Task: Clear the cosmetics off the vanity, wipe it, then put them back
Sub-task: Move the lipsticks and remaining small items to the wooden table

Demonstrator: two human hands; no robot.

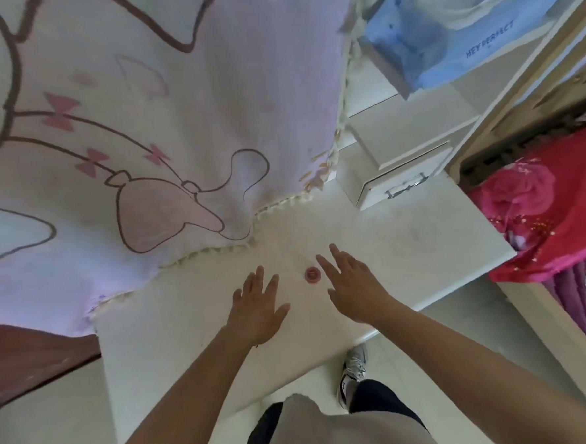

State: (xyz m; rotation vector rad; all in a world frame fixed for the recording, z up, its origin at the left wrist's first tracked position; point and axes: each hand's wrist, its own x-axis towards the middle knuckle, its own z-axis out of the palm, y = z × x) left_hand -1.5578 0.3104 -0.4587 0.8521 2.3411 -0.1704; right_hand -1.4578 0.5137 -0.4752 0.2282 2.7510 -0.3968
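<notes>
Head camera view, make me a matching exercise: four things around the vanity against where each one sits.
1 red floral bedspread
2 small round pink jar
3 pink cartoon-print cloth
4 pale blue plastic pack

A on the white vanity top, between left hand and right hand
B hanging behind the vanity
C on the upper shelf
D right of the vanity

Pairs: 1-D, 2-A, 3-B, 4-C.

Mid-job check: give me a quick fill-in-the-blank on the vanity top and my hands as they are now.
The small pink pot on the vanity lies ____ the left hand and the right hand.
Both hands hold ____.
The drawer with the metal handle is on the person's ____ side.
The bag above it is ____ in colour.
Missing words: between; nothing; right; blue.
</notes>
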